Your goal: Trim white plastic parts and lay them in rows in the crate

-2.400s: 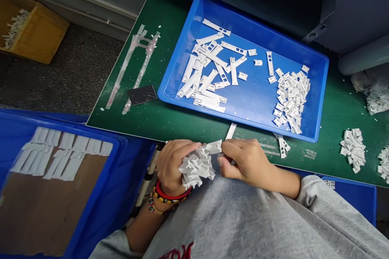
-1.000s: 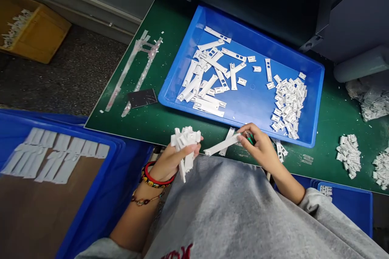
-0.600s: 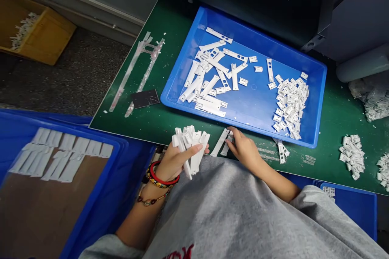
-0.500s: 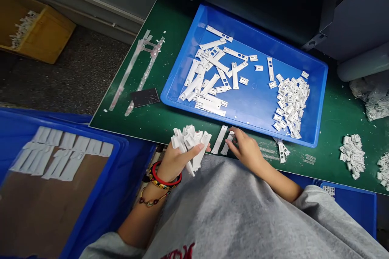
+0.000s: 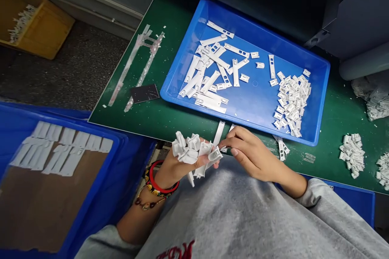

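My left hand [image 5: 179, 164] is closed around a bundle of white plastic strips [image 5: 188, 147] with moulded clip-like ends, held above the table's near edge. One strip [image 5: 215, 154] sticks out at the bundle's right side, close to the fingertips of my right hand [image 5: 251, 151]. That hand has bent fingers, with the thumb apart from the index finger. Whether a fingertip touches the strip I cannot tell. Behind the hands, a flat white strip [image 5: 219, 132] lies on the green table, and another [image 5: 232, 128] is partly hidden by my right hand.
A blue tray [image 5: 243, 119] holds loose strips at left and small white clips [image 5: 293, 99] at right. More clips [image 5: 352, 156] are piled on the table's right side. At lower left, a blue bin [image 5: 100, 162] holds rows of strips on cardboard. A dark plate [image 5: 144, 93] lies beside the tray.
My right hand has moved from the strip on the table towards my left hand. The bundle has tilted, and another strip shows at its right side.
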### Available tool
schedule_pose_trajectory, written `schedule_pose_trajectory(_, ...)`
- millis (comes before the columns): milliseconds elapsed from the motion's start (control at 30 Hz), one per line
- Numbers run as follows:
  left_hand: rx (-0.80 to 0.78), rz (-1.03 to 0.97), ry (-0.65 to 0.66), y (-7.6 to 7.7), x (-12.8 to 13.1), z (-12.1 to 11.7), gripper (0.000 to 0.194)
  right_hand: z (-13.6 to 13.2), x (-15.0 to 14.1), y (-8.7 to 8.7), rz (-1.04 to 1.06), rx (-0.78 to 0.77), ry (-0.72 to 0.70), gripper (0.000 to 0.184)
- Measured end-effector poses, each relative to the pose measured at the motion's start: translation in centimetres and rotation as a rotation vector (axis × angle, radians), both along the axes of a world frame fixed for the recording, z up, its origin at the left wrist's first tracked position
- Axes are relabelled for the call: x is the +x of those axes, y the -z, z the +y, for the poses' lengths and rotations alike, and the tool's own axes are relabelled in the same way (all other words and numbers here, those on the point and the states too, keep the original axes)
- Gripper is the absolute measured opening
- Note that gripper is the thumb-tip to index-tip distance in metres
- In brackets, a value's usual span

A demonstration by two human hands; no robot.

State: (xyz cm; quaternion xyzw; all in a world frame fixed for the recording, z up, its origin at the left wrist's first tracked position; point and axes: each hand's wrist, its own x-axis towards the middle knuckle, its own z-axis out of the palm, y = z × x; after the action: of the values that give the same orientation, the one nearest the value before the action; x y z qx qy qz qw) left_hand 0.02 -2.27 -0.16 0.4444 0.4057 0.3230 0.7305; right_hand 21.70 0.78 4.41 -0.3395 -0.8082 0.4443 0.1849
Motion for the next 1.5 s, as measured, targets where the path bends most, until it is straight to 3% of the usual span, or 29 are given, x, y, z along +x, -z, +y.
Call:
schedule_pose_trajectory(133, 0.015, -0.101, 0.023, 0.0, -0.5, 0.0, 0.026, 0.2, 0.1, -0.9, 0.032, -0.049, -0.036, 0.026)
schedule_pose_trajectory(333, 0.047, -0.051, 0.068, 0.4, -1.0, -0.1, 0.028, 0.3, 0.0, -1.3, 0.153, -0.143, 0.036, 0.009)
schedule_pose_trajectory(500, 0.103, -0.004, 0.088, 0.0, -0.9, 0.1, 0.035, 0.3, 0.2, -1.6, 0.162, -0.172, 0.04, 0.007)
schedule_pose_trajectory(767, 0.047, -0.032, 0.067, -0.6, -0.6, 0.3, 0.017, 0.9, 0.5, -2.3, 0.136, -0.216, -0.033, 0.006)
schedule_pose_trajectory(867, 0.002, -0.004, 0.105, -1.2, -0.3, 0.3, 0.016, 0.9, 0.3, -1.9, 0.139, -0.138, -0.016, 0.005)
schedule_pose_trajectory(1033, -0.104, -0.068, 0.149, -1.8, 0.1, -0.2, 0.017, 0.3, -0.1, -0.7, 0.075, 0.175, 0.185, 0.005)
schedule_pose_trajectory(1133, -0.077, -0.026, 0.125, -1.8, 0.1, -0.2, 0.015, -0.2, 0.0, -0.9, 0.098, 0.142, 0.226, 0.013)
schedule_pose_trajectory(1233, -0.057, 0.044, 0.115, -1.9, -0.1, 0.2, 0.016, -0.5, 0.2, -1.4, 0.086, 0.109, 0.114, 0.024)
schedule_pose_trajectory(1333, 0.013, 0.083, 0.111, -2.2, -0.1, 0.7, 0.01, -0.7, 0.1, -1.6, 0.037, 0.172, -0.02, 0.031)
schedule_pose_trajectory(1500, 0.091, 0.084, 0.083, -2.5, 0.0, 1.0, 0.005, -0.9, -0.4, -1.0, -0.022, 0.3, -0.047, 0.033)
